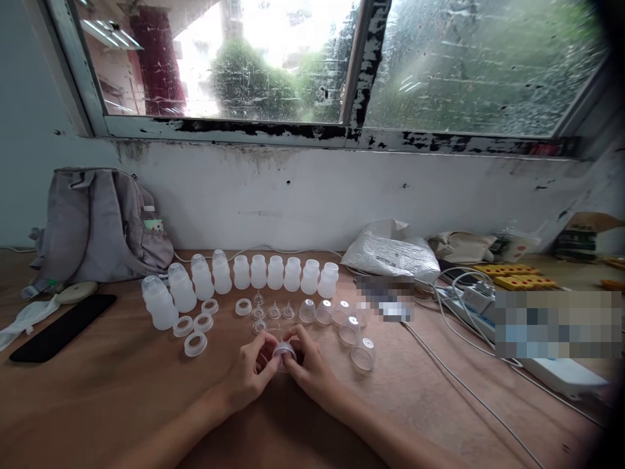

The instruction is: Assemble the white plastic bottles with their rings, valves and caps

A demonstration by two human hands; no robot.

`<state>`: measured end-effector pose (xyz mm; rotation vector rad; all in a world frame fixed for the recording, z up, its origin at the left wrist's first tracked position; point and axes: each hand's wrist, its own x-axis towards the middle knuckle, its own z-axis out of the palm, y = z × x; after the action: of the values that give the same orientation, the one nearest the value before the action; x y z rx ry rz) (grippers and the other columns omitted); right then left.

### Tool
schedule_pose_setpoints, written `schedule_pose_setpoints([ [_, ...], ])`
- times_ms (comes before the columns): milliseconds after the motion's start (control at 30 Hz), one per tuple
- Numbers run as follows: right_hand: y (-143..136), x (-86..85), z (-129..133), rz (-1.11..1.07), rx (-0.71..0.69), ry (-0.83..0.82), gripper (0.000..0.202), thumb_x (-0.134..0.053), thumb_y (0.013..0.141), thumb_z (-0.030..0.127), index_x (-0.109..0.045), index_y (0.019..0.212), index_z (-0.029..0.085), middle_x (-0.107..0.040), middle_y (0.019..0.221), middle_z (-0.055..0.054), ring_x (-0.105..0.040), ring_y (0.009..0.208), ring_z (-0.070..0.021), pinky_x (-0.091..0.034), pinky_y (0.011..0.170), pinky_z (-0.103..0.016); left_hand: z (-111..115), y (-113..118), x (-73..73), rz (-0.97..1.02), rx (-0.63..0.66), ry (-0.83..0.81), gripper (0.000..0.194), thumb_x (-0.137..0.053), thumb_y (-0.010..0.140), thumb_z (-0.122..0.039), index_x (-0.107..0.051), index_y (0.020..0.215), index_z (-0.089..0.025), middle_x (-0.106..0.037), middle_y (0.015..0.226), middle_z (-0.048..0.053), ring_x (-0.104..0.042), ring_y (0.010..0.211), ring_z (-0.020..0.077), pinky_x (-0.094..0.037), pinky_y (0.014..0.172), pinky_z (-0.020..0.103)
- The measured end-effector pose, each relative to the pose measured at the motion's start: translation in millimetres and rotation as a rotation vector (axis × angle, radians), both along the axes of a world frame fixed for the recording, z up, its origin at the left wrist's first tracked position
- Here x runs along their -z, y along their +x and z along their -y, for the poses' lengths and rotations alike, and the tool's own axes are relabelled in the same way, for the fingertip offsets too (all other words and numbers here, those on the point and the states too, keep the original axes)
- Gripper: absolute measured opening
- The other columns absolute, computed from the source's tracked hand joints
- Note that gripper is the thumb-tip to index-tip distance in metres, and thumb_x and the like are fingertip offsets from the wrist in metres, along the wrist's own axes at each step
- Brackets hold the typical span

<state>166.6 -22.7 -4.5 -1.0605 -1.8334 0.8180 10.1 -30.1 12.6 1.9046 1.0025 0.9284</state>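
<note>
Near the table's front, my left hand (pixel 254 366) and my right hand (pixel 310 366) both pinch a baby bottle collar ring (pixel 284 350). A clear teat appears to stick up through it, though fingers hide much of it. Just beyond my fingers stand several loose clear silicone teats (pixel 274 312). Several white collar rings (pixel 195 344) lie to the left, with one more ring (pixel 243 307) beside the teats. Clear dome caps (pixel 363 355) curve along the right. Behind them, open frosted bottles (pixel 276 273) stand in an arc, and several bottles with clear caps (pixel 160 303) stand at its left end.
At the left are a grey backpack (pixel 92 221), a black phone-like slab (pixel 63 327) and a round beige object (pixel 78 292). A silvery plastic package (pixel 390 251) lies against the wall. White cables and a power strip (pixel 561 378) occupy the right side.
</note>
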Motion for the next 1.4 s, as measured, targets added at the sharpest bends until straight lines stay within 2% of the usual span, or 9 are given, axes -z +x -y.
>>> schedule_pose_setpoints([
  [267, -4.4, 6.0, 1.1, -0.105, 0.045, -0.101, 0.024, -0.043, 0.067, 0.007, -0.038, 0.085, 0.022, -0.052, 0.06, 0.006, -0.049, 0.055, -0.0103, -0.036, 0.049, -0.019, 1.9, 0.3, 11.2, -0.082, 0.001, 0.155, 0.009, -0.048, 0.075, -0.022, -0.044, 0.083, -0.019, -0.053, 0.065, -0.002, -0.049, 0.052, 0.0093, -0.04, 0.048, 0.018],
  [467, -3.2, 4.7, -2.1, -0.134, -0.032, -0.159, 0.028, -0.04, 0.062, 0.004, -0.036, 0.084, 0.021, -0.049, 0.055, 0.008, -0.046, 0.049, -0.0088, -0.031, 0.043, -0.017, 4.9, 1.7, 13.8, -0.144, -0.004, 0.264, 0.008, -0.048, 0.074, -0.02, -0.042, 0.079, -0.02, -0.05, 0.061, -0.003, -0.047, 0.049, 0.0089, -0.039, 0.048, 0.019],
  [600, -1.2, 2.6, -3.3, -0.055, -0.013, -0.061, 0.023, -0.042, 0.066, 0.005, -0.039, 0.082, 0.02, -0.048, 0.055, 0.007, -0.043, 0.05, -0.0083, -0.031, 0.046, -0.018, 5.1, 4.9, 12.9, -0.124, -0.075, 0.211, 0.004, -0.045, 0.078, -0.022, -0.043, 0.08, -0.02, -0.051, 0.064, -0.002, -0.048, 0.05, 0.0091, -0.039, 0.049, 0.02],
  [733, -0.8, -5.0, 3.0, 0.029, -0.036, 0.035, 0.014, -0.046, 0.077, 0.016, -0.046, 0.09, 0.02, -0.05, 0.06, 0.005, -0.044, 0.053, -0.0089, -0.035, 0.051, -0.02, -2.1, 2.2, 14.9, -0.132, -0.149, 0.203, 0.009, -0.041, 0.08, -0.022, -0.045, 0.088, -0.021, -0.057, 0.073, 0.0, -0.053, 0.059, 0.012, -0.041, 0.056, 0.022],
  [867, -0.8, -10.9, 6.4, 0.034, -0.091, -0.018, 0.028, -0.046, 0.082, 0.029, -0.044, 0.109, 0.021, -0.049, 0.063, 0.004, -0.045, 0.056, -0.0101, -0.037, 0.053, -0.021, -13.4, -7.1, 16.2, -0.08, -0.242, 0.158, 0.013, -0.038, 0.083, -0.028, -0.046, 0.092, -0.021, -0.055, 0.067, -0.002, -0.053, 0.058, 0.0129, -0.04, 0.056, 0.023],
  [933, 0.1, -9.5, 3.7, 0.006, -0.064, -0.044, 0.025, -0.044, 0.084, 0.031, -0.047, 0.107, 0.02, -0.047, 0.06, 0.005, -0.044, 0.054, -0.0098, -0.036, 0.051, -0.021, -17.8, -10.6, 16.2, -0.011, -0.214, 0.089, 0.017, -0.038, 0.084, -0.033, -0.047, 0.093, -0.02, -0.052, 0.062, -0.003, -0.049, 0.051, 0.0109, -0.038, 0.05, 0.021],
  [1067, 3.8, -2.9, -3.9, -0.059, -0.03, -0.056, 0.016, -0.049, 0.082, 0.033, -0.052, 0.086, 0.018, -0.047, 0.061, 0.003, -0.041, 0.054, -0.009, -0.033, 0.049, -0.02, -19.6, -12.1, 16.1, 0.063, -0.093, -0.029, 0.024, -0.041, 0.083, -0.038, -0.05, 0.094, -0.018, -0.053, 0.059, -0.003, -0.043, 0.042, 0.0077, -0.032, 0.041, 0.018],
  [1267, 4.9, -0.4, -4.3, -0.132, -0.077, -0.172, 0.022, -0.052, 0.08, 0.037, -0.046, 0.071, 0.018, -0.041, 0.052, 0.006, -0.035, 0.046, -0.0072, -0.027, 0.042, -0.019, -19.1, -14.5, 3.7, -0.061, -0.122, 0.04, 0.03, -0.037, 0.085, -0.039, -0.057, 0.09, -0.018, -0.057, 0.059, -0.001, -0.05, 0.048, 0.0106, -0.037, 0.047, 0.02],
  [1400, 4.2, 0.4, -4.1, -0.203, -0.072, -0.251, 0.025, -0.048, 0.081, 0.042, -0.043, 0.07, 0.019, -0.038, 0.048, 0.008, -0.032, 0.039, -0.0059, -0.022, 0.037, -0.019, -50.4, -27.7, -14.9, -0.293, -0.334, 0.229, 0.031, -0.035, 0.085, -0.037, -0.052, 0.106, -0.02, -0.064, 0.071, 0.001, -0.059, 0.06, 0.0152, -0.042, 0.057, 0.023],
])
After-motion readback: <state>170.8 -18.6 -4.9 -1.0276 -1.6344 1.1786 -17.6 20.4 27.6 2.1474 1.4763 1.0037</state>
